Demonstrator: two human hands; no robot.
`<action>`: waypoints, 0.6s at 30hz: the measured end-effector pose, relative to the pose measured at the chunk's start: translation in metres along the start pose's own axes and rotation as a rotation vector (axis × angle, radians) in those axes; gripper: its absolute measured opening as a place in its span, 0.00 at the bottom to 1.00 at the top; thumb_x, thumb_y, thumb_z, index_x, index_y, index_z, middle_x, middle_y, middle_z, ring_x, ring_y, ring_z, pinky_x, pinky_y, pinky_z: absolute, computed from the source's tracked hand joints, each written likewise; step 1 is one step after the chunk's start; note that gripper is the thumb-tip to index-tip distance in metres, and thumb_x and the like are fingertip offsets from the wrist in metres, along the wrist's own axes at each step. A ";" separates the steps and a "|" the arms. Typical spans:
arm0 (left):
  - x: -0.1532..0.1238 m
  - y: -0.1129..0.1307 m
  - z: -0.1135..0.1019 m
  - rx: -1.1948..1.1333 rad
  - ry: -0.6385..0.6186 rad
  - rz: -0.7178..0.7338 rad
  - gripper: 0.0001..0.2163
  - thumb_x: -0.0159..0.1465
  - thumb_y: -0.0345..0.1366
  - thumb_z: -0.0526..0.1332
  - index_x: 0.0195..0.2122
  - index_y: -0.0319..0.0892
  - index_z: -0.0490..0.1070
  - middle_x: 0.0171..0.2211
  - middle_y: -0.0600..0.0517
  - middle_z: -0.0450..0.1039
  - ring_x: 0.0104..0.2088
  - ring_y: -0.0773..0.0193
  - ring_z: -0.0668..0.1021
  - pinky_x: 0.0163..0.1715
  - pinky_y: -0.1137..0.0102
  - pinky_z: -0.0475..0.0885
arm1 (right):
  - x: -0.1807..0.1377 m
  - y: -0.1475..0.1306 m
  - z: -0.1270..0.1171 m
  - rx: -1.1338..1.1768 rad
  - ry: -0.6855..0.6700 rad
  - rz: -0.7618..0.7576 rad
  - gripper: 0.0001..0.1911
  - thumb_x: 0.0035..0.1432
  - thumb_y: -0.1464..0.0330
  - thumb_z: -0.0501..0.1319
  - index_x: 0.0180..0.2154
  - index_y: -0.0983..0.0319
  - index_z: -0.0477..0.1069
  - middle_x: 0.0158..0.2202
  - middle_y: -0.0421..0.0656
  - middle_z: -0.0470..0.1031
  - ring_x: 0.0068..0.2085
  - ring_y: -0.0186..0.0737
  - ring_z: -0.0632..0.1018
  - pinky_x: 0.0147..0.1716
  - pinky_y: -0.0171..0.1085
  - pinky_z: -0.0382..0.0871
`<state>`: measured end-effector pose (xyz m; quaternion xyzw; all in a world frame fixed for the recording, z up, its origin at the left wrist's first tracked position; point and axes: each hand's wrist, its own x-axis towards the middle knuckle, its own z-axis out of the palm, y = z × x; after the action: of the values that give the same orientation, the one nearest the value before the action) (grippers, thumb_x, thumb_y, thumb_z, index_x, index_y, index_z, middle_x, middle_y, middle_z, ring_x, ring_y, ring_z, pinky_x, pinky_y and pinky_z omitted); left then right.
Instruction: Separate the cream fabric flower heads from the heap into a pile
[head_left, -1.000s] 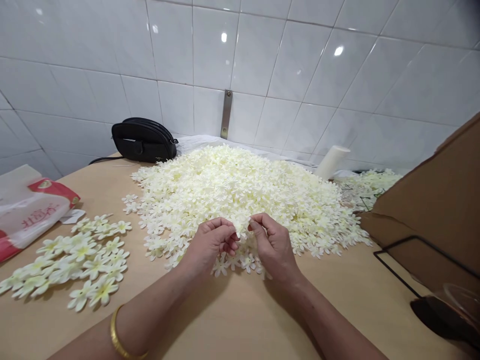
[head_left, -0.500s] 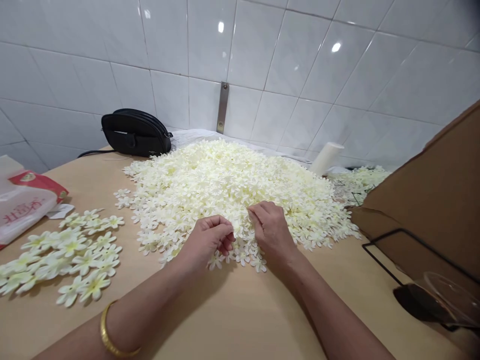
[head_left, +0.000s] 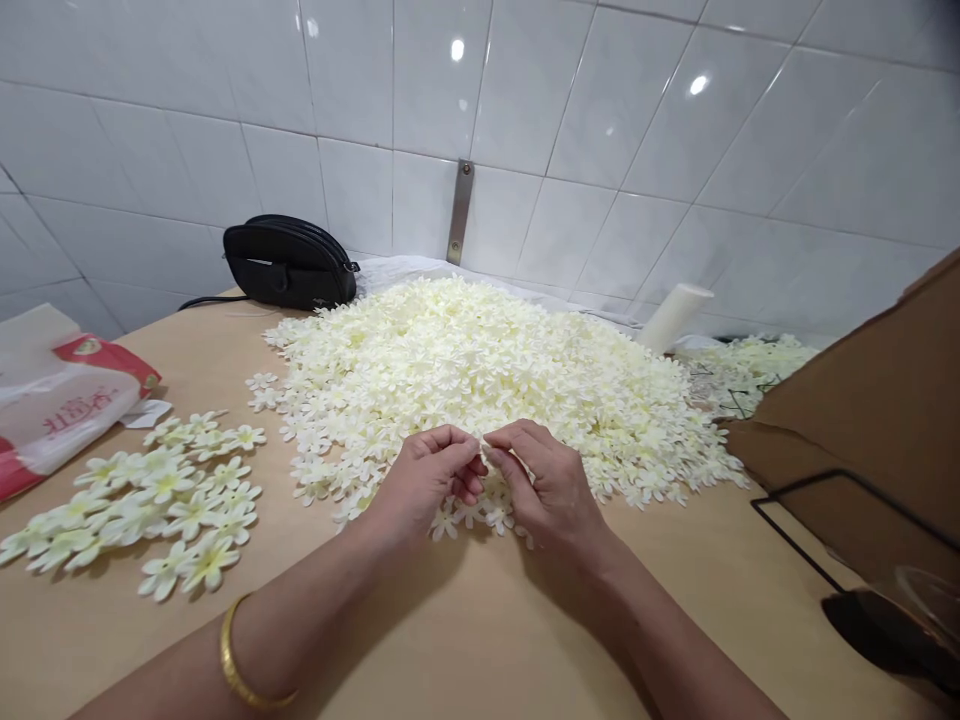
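Observation:
My left hand (head_left: 439, 480) is closed in a pinch at the front edge of a large heap of pale cream artificial flowers (head_left: 465, 360). What sits between its fingertips is too small to make out. Close beside it, my right hand (head_left: 544, 480) has thumb and forefinger brought together, its tips almost meeting the left ones. Anything held there is hidden or too small to name. A few loose blossoms lie just below the two hands. On the left of the table, a smaller group of yellow-centred flowers (head_left: 165, 482) is spread out flat.
A black bag (head_left: 289, 265) stands against the tiled wall. At far left lies a red and white plastic bag (head_left: 75, 395). To the right are a white roll (head_left: 675, 315), a cardboard piece (head_left: 870, 400) and a dark pair of glasses (head_left: 885, 630) by a black wire frame (head_left: 795, 485).
My right hand has drawn back from the heap towards my left hand, and their fingertips now nearly touch. The whole view has shifted slightly, so the surroundings sit further right.

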<state>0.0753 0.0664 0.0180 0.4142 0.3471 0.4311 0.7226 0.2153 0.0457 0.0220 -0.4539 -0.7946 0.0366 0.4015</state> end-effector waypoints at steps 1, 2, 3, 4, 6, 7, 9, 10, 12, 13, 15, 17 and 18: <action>0.000 0.000 0.000 -0.025 -0.020 -0.008 0.08 0.51 0.36 0.62 0.23 0.37 0.66 0.18 0.54 0.68 0.18 0.72 0.69 0.19 0.76 0.64 | 0.000 0.001 0.000 0.020 0.000 0.011 0.10 0.57 0.74 0.50 0.32 0.62 0.69 0.29 0.44 0.71 0.32 0.37 0.70 0.34 0.36 0.63; 0.001 0.000 0.000 -0.053 -0.039 -0.012 0.08 0.51 0.36 0.63 0.23 0.37 0.66 0.18 0.54 0.68 0.18 0.72 0.70 0.20 0.76 0.64 | 0.000 0.002 0.000 0.031 0.003 0.018 0.10 0.57 0.75 0.49 0.31 0.62 0.69 0.28 0.44 0.71 0.31 0.37 0.70 0.33 0.36 0.63; 0.001 0.000 0.000 -0.076 -0.055 -0.014 0.08 0.50 0.35 0.63 0.23 0.37 0.67 0.18 0.54 0.67 0.19 0.71 0.70 0.20 0.75 0.65 | 0.000 0.003 0.000 0.034 0.009 0.022 0.11 0.57 0.75 0.49 0.31 0.62 0.69 0.28 0.44 0.70 0.31 0.37 0.70 0.32 0.35 0.63; 0.001 0.000 0.001 -0.091 -0.067 -0.015 0.07 0.50 0.34 0.64 0.23 0.37 0.67 0.17 0.54 0.67 0.19 0.71 0.70 0.21 0.75 0.65 | 0.000 0.004 -0.001 0.030 0.015 0.025 0.11 0.57 0.75 0.49 0.31 0.62 0.69 0.27 0.43 0.70 0.31 0.36 0.70 0.32 0.35 0.63; 0.001 0.000 0.001 -0.101 -0.075 -0.018 0.07 0.48 0.32 0.65 0.23 0.36 0.67 0.17 0.55 0.67 0.19 0.71 0.70 0.21 0.75 0.66 | 0.000 0.005 0.000 0.008 0.024 0.033 0.10 0.56 0.75 0.49 0.30 0.62 0.68 0.26 0.43 0.69 0.30 0.36 0.69 0.31 0.35 0.63; 0.001 -0.001 0.001 -0.100 -0.074 -0.024 0.07 0.48 0.31 0.65 0.23 0.36 0.67 0.17 0.54 0.67 0.19 0.71 0.71 0.21 0.75 0.66 | 0.000 0.006 0.000 -0.005 0.029 0.036 0.10 0.56 0.75 0.49 0.30 0.63 0.68 0.26 0.43 0.69 0.29 0.36 0.69 0.31 0.35 0.62; 0.002 -0.001 0.001 -0.107 -0.072 -0.035 0.06 0.49 0.31 0.65 0.24 0.36 0.67 0.17 0.54 0.68 0.19 0.71 0.71 0.21 0.76 0.66 | 0.000 0.005 0.000 -0.018 0.039 0.049 0.10 0.56 0.74 0.49 0.29 0.63 0.67 0.25 0.43 0.68 0.28 0.36 0.69 0.30 0.35 0.62; 0.003 -0.002 0.000 -0.111 -0.067 -0.036 0.06 0.50 0.31 0.64 0.24 0.36 0.67 0.17 0.54 0.68 0.19 0.71 0.71 0.21 0.76 0.66 | 0.000 0.005 0.000 -0.012 0.043 0.060 0.10 0.57 0.74 0.49 0.28 0.63 0.67 0.25 0.42 0.68 0.28 0.36 0.69 0.30 0.35 0.62; 0.004 -0.002 -0.003 -0.112 -0.048 -0.033 0.06 0.51 0.32 0.64 0.25 0.36 0.67 0.16 0.54 0.68 0.18 0.71 0.71 0.21 0.76 0.66 | 0.000 0.004 -0.001 0.016 0.049 0.074 0.08 0.56 0.73 0.50 0.30 0.63 0.67 0.26 0.42 0.69 0.29 0.36 0.70 0.31 0.34 0.63; 0.005 -0.002 -0.004 -0.113 -0.038 -0.028 0.06 0.51 0.32 0.64 0.26 0.36 0.67 0.16 0.54 0.68 0.18 0.71 0.71 0.21 0.76 0.66 | 0.000 0.004 -0.001 0.034 0.049 0.073 0.07 0.56 0.73 0.51 0.31 0.63 0.67 0.28 0.42 0.70 0.30 0.36 0.70 0.31 0.34 0.63; 0.006 -0.002 -0.005 -0.114 -0.019 -0.011 0.07 0.50 0.32 0.64 0.26 0.36 0.67 0.16 0.53 0.69 0.18 0.71 0.71 0.21 0.76 0.66 | -0.001 0.004 -0.001 0.057 0.042 0.050 0.06 0.55 0.73 0.52 0.33 0.62 0.67 0.30 0.43 0.71 0.32 0.37 0.71 0.33 0.35 0.64; 0.006 -0.001 -0.006 -0.111 -0.022 0.004 0.07 0.49 0.33 0.65 0.25 0.36 0.68 0.17 0.53 0.69 0.19 0.71 0.71 0.21 0.76 0.67 | -0.001 0.004 -0.001 0.052 0.035 0.010 0.06 0.55 0.74 0.52 0.33 0.63 0.67 0.30 0.44 0.71 0.32 0.37 0.71 0.33 0.35 0.64; 0.006 -0.001 -0.006 -0.108 -0.030 0.007 0.07 0.49 0.33 0.65 0.25 0.36 0.68 0.17 0.53 0.69 0.19 0.71 0.71 0.22 0.76 0.67 | -0.001 0.005 -0.001 0.038 0.032 -0.008 0.07 0.56 0.74 0.51 0.32 0.63 0.67 0.29 0.44 0.71 0.32 0.37 0.71 0.33 0.35 0.64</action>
<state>0.0724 0.0738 0.0138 0.3822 0.3112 0.4454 0.7475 0.2193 0.0472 0.0197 -0.4436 -0.7891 0.0428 0.4227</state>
